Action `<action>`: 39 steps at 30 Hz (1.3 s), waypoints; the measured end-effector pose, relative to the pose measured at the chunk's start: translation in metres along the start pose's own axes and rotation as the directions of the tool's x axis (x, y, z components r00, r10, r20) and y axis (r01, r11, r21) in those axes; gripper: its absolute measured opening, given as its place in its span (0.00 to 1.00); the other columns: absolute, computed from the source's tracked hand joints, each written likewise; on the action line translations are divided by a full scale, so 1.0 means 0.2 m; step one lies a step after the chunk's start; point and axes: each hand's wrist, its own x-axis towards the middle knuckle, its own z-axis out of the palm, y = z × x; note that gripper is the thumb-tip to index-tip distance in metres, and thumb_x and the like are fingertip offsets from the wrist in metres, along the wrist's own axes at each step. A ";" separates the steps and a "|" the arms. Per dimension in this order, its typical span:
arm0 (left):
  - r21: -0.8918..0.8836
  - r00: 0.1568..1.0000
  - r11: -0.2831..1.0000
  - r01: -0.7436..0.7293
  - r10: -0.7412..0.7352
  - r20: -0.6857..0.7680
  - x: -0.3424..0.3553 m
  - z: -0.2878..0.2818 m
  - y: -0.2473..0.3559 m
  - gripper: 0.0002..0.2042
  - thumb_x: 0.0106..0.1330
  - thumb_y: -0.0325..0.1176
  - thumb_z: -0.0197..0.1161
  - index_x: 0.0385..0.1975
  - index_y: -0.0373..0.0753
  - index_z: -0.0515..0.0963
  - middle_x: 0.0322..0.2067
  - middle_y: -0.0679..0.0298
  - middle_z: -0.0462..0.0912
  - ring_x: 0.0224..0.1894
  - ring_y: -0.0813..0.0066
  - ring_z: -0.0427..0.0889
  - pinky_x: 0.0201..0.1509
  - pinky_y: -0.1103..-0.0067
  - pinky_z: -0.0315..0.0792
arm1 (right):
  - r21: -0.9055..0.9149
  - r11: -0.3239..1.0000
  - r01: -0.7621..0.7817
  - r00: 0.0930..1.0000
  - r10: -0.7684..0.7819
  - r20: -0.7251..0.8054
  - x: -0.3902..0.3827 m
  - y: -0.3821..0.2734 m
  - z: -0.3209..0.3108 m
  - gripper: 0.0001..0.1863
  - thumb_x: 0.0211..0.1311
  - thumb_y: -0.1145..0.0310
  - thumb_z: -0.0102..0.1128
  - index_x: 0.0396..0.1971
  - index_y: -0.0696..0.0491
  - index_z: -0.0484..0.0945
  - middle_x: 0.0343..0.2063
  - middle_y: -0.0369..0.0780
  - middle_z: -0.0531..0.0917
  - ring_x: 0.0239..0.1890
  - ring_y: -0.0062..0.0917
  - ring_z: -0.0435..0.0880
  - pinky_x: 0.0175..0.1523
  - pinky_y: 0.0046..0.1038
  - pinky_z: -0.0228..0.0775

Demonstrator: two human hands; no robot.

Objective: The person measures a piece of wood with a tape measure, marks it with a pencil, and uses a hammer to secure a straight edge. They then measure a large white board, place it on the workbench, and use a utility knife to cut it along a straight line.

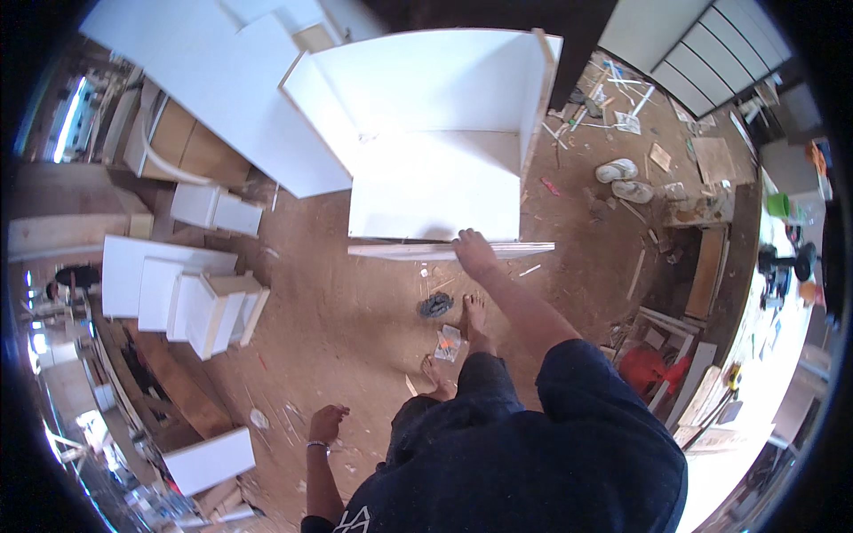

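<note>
A white open-fronted cabinet box (435,160) lies in front of me, its inner walls and bottom panel showing. Along its near edge runs a narrow white board (524,251), with a thin dark gap between the two at the left. My right hand (474,251) reaches forward and grips the top edge of this board, the fingers bent over it. Down at the left, my left hand (327,425) hangs away from the work with loosely curled fingers; nothing shows in it. By my feet lie a dark coiled bundle (436,306) and a clear plastic bag (448,343) with small pieces inside.
A large white panel (249,98) leans at the box's left. Several white boards and drawer-like parts (191,298) stand at the left. Pale slippers (625,179) and scraps lie on the floor at the right, before a long workbench (764,329) with tools.
</note>
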 end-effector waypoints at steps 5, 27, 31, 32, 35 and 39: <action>0.189 0.999 0.982 0.028 -0.037 0.040 0.14 -0.04 0.28 0.18 0.71 0.45 0.63 0.36 0.34 0.87 0.36 0.61 0.90 0.39 0.72 0.86 0.48 0.76 0.78 | 0.317 0.944 -0.086 0.917 0.200 -0.346 -0.17 -0.15 -0.26 0.09 0.63 0.69 0.62 0.39 0.58 0.82 0.44 0.46 0.84 0.50 0.40 0.81 0.55 0.38 0.74; 0.387 0.807 0.817 -0.428 0.153 0.571 1.38 0.44 0.74 0.06 0.70 0.28 0.62 0.38 0.33 0.83 0.33 0.56 0.86 0.29 0.72 0.85 0.28 0.80 0.77 | 0.277 0.461 0.843 0.030 0.474 -0.880 -3.03 -2.46 -1.61 0.14 0.69 0.65 0.66 0.26 0.59 0.80 0.21 0.42 0.79 0.24 0.29 0.74 0.31 0.33 0.62; 0.360 0.670 0.694 -0.624 0.238 0.703 0.69 1.13 0.82 0.08 0.70 0.30 0.63 0.40 0.31 0.81 0.30 0.58 0.85 0.27 0.74 0.82 0.25 0.82 0.73 | 0.250 0.610 0.752 -0.193 0.567 -0.801 -3.45 -2.93 -1.34 0.15 0.68 0.64 0.66 0.25 0.59 0.79 0.21 0.42 0.78 0.25 0.30 0.74 0.32 0.32 0.63; 0.348 0.613 0.654 -0.671 0.225 0.758 0.42 1.28 0.78 0.08 0.70 0.30 0.64 0.41 0.30 0.80 0.30 0.59 0.84 0.26 0.74 0.81 0.25 0.82 0.71 | 0.247 0.645 0.723 -0.274 0.595 -0.755 -3.56 -3.04 -1.23 0.15 0.68 0.64 0.66 0.25 0.59 0.79 0.21 0.42 0.77 0.25 0.30 0.74 0.32 0.32 0.63; 0.365 0.488 0.596 -0.715 0.053 0.871 0.19 1.70 0.63 0.07 0.70 0.29 0.64 0.40 0.31 0.80 0.26 0.63 0.82 0.25 0.78 0.79 0.24 0.83 0.68 | 0.288 0.712 0.640 -0.472 0.661 -0.584 -3.93 -3.39 -0.71 0.16 0.71 0.62 0.63 0.27 0.58 0.78 0.21 0.40 0.77 0.25 0.26 0.73 0.31 0.31 0.63; 0.310 0.322 -0.157 -0.938 -0.059 0.945 -0.54 2.32 -0.10 0.10 0.69 0.34 0.66 0.33 0.33 0.84 0.27 0.62 0.84 0.27 0.76 0.82 0.27 0.79 0.73 | 0.617 0.427 0.661 -0.582 0.811 0.061 -4.30 -3.81 0.62 0.13 0.72 0.63 0.58 0.30 0.57 0.79 0.24 0.39 0.81 0.29 0.29 0.81 0.37 0.31 0.74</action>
